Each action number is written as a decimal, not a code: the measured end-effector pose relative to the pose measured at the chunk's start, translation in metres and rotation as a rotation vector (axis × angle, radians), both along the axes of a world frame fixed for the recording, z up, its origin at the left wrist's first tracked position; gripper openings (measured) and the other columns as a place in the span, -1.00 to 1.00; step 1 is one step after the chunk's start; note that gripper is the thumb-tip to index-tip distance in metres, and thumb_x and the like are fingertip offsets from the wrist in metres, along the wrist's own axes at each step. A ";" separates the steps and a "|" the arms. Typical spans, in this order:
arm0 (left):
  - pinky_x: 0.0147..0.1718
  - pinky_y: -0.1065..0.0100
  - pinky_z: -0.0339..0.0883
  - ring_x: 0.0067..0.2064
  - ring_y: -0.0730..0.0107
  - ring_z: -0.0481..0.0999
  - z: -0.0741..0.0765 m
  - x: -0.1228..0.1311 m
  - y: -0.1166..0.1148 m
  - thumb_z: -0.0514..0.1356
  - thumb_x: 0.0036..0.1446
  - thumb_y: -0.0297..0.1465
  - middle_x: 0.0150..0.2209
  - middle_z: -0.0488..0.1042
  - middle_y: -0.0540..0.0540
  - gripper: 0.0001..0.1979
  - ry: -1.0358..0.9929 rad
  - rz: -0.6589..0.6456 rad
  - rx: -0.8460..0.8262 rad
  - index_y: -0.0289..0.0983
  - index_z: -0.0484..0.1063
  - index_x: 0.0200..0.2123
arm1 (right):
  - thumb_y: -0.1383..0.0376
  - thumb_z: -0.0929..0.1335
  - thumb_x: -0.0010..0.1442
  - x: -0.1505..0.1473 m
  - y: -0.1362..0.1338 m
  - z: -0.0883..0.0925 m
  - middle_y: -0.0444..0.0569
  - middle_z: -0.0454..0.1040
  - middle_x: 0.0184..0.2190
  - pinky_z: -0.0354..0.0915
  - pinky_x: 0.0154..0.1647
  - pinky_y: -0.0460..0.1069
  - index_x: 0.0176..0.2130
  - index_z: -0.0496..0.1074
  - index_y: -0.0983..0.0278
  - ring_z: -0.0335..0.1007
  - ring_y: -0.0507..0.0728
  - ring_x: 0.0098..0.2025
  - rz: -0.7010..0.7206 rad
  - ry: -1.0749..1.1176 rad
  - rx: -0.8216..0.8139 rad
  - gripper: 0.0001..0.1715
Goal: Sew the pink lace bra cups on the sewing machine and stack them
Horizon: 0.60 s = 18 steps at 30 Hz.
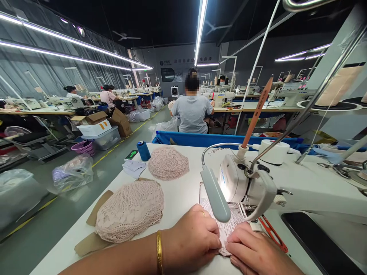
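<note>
A pale pink lace piece (226,230) lies under the head of a white sewing machine (233,181), lit by a grey lamp (215,194) that covers part of it. My left hand (190,238), with a gold bangle at the wrist, has its fingers bent and closed on the lace's left edge. Opposite it, my right hand (255,248) pinches the near right edge, fingertips almost meeting the left ones. The needle and presser foot are largely hidden. To the left sit a large stack of matching lace pieces (130,210) and a smaller lace stack (168,163).
Orange-red snips (272,233) and a black phone (318,244) lie right of my right hand. A blue thread spool (143,151) stands behind the stacks. A pencil (258,110) rises from the machine top. Ahead, a person in grey (191,112) sits with their back turned.
</note>
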<state>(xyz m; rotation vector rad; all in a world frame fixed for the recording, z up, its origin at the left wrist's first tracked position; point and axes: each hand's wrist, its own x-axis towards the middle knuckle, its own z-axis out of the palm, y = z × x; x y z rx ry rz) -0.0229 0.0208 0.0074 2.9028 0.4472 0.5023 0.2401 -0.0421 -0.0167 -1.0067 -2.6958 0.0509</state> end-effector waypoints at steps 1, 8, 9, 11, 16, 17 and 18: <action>-0.10 0.11 0.25 -0.23 0.31 0.56 0.001 0.000 -0.001 0.27 0.36 -0.42 -0.20 0.65 0.05 -0.83 0.003 0.000 0.018 -0.22 0.49 -0.34 | 0.31 0.35 0.54 0.001 0.000 0.000 -0.08 0.61 -0.12 0.45 -0.14 -0.03 -0.03 0.48 0.15 0.54 0.11 -0.17 -0.001 -0.009 0.008 -0.91; -0.03 0.09 0.27 -0.16 0.31 0.57 0.001 0.002 0.003 0.30 0.36 -0.40 -0.16 0.66 0.04 -0.83 0.003 0.036 0.057 -0.22 0.48 -0.34 | 0.33 0.35 0.49 0.001 0.001 0.001 -0.15 0.64 -0.08 0.51 -0.12 0.00 -0.02 0.47 0.09 0.60 0.12 -0.17 -0.082 0.012 0.099 -0.86; 0.01 0.09 0.28 -0.14 0.31 0.58 0.000 0.001 0.004 0.31 0.37 -0.39 -0.15 0.66 0.03 -0.84 0.008 0.046 0.058 -0.22 0.49 -0.33 | 0.34 0.34 0.48 0.002 0.001 0.000 -0.16 0.64 -0.06 0.52 -0.10 0.00 -0.01 0.47 0.08 0.61 0.13 -0.15 -0.096 0.021 0.109 -0.84; 0.07 0.10 0.28 -0.09 0.27 0.58 -0.001 0.001 0.007 0.31 0.38 -0.38 -0.11 0.65 -0.01 -0.85 0.021 0.072 0.059 -0.22 0.50 -0.30 | 0.33 0.31 0.49 0.003 0.001 -0.004 -0.13 0.65 -0.01 0.55 -0.09 0.00 0.04 0.47 0.09 0.63 0.13 -0.12 -0.112 0.032 0.129 -0.80; 0.09 0.12 0.27 -0.04 0.22 0.56 0.000 0.000 0.013 0.26 0.44 -0.37 -0.08 0.63 -0.07 -0.86 0.056 0.105 0.095 -0.23 0.49 -0.26 | 0.31 0.29 0.52 0.004 0.005 -0.015 0.00 0.64 0.09 0.58 -0.05 -0.02 0.15 0.48 0.14 0.67 0.15 -0.03 -0.147 0.016 0.206 -0.70; 0.08 0.13 0.27 -0.05 0.22 0.56 0.001 0.000 0.014 0.25 0.44 -0.37 -0.08 0.63 -0.08 -0.85 0.054 0.106 0.112 -0.23 0.48 -0.25 | 0.31 0.29 0.51 0.005 0.005 -0.016 -0.01 0.65 0.07 0.58 -0.06 -0.02 0.15 0.49 0.13 0.68 0.15 -0.03 -0.155 0.020 0.229 -0.70; 0.06 0.13 0.27 -0.05 0.22 0.56 0.001 0.000 0.014 0.25 0.44 -0.37 -0.08 0.63 -0.08 -0.85 0.048 0.106 0.130 -0.23 0.48 -0.26 | 0.31 0.29 0.51 0.005 0.006 -0.016 -0.03 0.66 0.05 0.58 -0.06 -0.01 0.14 0.50 0.12 0.68 0.15 -0.03 -0.158 0.026 0.252 -0.70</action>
